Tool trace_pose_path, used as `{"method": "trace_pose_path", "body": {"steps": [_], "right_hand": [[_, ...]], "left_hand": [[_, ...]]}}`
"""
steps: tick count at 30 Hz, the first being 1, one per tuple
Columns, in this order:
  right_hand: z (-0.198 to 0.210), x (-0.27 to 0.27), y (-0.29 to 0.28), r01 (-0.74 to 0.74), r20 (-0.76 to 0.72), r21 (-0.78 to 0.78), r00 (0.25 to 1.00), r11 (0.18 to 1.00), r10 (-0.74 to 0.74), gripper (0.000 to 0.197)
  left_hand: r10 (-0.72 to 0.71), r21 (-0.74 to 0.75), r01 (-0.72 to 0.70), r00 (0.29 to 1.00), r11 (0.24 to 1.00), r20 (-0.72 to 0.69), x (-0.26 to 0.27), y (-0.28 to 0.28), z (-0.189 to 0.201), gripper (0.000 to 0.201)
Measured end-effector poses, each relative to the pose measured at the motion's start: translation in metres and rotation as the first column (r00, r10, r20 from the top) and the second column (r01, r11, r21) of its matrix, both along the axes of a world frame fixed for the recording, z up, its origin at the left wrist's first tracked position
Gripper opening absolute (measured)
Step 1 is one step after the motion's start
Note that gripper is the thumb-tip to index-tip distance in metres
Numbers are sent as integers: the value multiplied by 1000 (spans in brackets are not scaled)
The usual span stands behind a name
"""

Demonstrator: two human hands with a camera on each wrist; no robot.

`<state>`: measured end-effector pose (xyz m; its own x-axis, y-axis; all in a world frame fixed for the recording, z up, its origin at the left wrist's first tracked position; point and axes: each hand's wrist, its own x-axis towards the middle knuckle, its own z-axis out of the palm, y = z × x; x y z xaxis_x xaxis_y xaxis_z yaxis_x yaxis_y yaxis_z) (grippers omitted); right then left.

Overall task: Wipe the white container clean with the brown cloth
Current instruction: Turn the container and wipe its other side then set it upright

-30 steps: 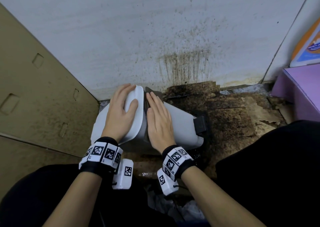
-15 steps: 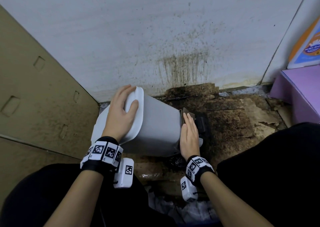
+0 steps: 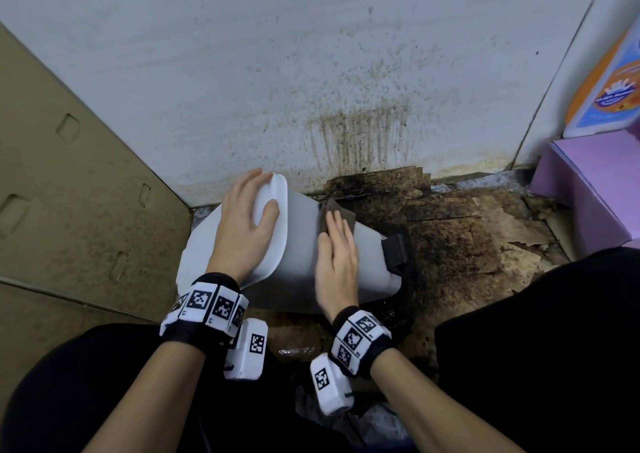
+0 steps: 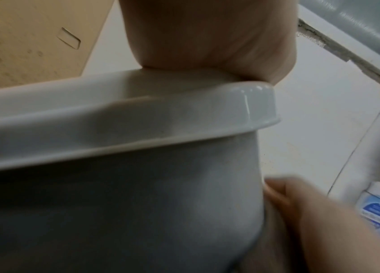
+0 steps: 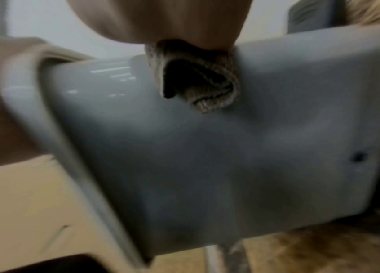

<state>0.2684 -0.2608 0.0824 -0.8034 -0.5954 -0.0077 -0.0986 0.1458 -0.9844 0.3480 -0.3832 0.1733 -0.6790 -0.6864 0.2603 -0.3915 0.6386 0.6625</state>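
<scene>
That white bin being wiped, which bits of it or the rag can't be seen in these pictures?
- Brown cloth: head view, mostly under the right hand.
- White container far side and inside: turned away in every view.
- Its lid top: covered by the left hand.
- Dirt left on it: wrist views too blurred.

Glossy smooth plastic white container (image 5: 207, 157), ribbed knit brown cloth (image 5: 207, 83), matt cardboard (image 3: 69, 193)

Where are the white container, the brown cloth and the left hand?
white container (image 3: 304, 245), head view, on its side wall.
brown cloth (image 3: 341, 212), head view, on the corner beyond the fingers.
left hand (image 3: 242, 224), head view, on its back.
</scene>
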Motion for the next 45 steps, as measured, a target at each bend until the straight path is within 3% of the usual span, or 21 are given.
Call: {"method": "trace_pose_path", "body": {"steps": [3,7,12,24,28,36,38,41,45], "right_hand": [[25,12,-7,-58,5,-82,998,995,58,55],[29,13,-4,-119,-38,-100,993,988,116,50],[26,15,-3,-30,-154,-30,988,999,25,51],[46,-3,3,41,160,-180,987,983,-12,39],[70,-15,1,7,183,-230,982,973,36,40],[83,-28,10,-109,-35,-137,994,985,105,42],[82,-31,15,-125,-103,-90,988,988,116,43],[81,-41,23,-119,-167,4,979,993,118,54],[82,-56,37,-142,-132,85,980,986,152,66]], "left_hand": [[-3,-10,3,1000,1000,13,-3,3,1,50],[-2,-11,2,1000,1000,23,-5,6,2,50],[-11,-9,11,1000,1000,24,-8,11,2,51],[-22,12,21,999,1000,44,-12,14,4,52],[-45,24,44,998,999,52,-21,25,5,54],[-59,253,74,996,965,-64,-39,50,12,60],[-57,352,116,983,929,-174,-41,53,15,55],[52,507,176,914,844,-403,-41,55,18,42],[220,592,129,848,796,-482,-43,60,19,40]]}}
